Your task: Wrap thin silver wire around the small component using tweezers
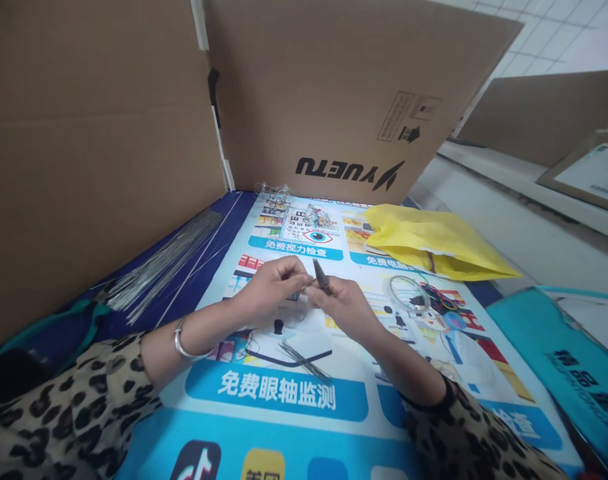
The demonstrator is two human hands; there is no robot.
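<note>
My left hand (279,283) is closed, thumb and fingers pinching a thin piece of wire (309,283). Close beside it, my right hand (341,300) is wrapped round a dark, tapered tool (321,277) that looks like pliers, its narrow end pointing up and away from me. Its handles are hidden in the palm. The two hands nearly touch at the wire. Below them a small bundle of short wires (305,360) lies on the printed sheet (304,433). Faint loops of fine wire (284,330) show under my left hand.
Long straight wires (164,260) lie at the left. Tangled wire (317,217) sits at the back before tall cardboard walls (334,87). On the right are a wire coil (409,293), coloured cords (441,297), a yellow bag (429,233) and a teal bag (549,353).
</note>
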